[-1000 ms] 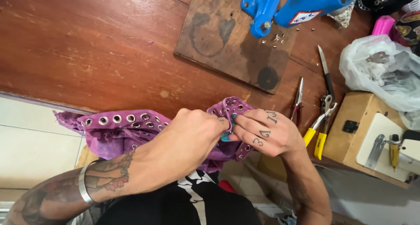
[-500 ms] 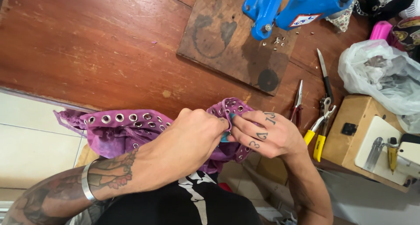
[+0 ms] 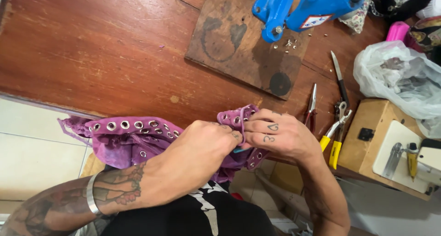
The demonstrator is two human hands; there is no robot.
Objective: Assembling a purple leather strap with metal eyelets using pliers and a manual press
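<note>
both hands [image 3: 197, 148] [image 3: 280, 137] grip closed tight on the purple eyeleted fabric [image 3: 133, 139] at the table edge [image 3: 138, 105].

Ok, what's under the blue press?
The blue press stands on a dark wooden board, with small loose metal eyelets beside its foot. The board beneath its base is covered.

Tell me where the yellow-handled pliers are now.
In the head view, the yellow-handled pliers lie on the wooden table's right side, between the small red-handled pliers and the pale wooden box.
</note>
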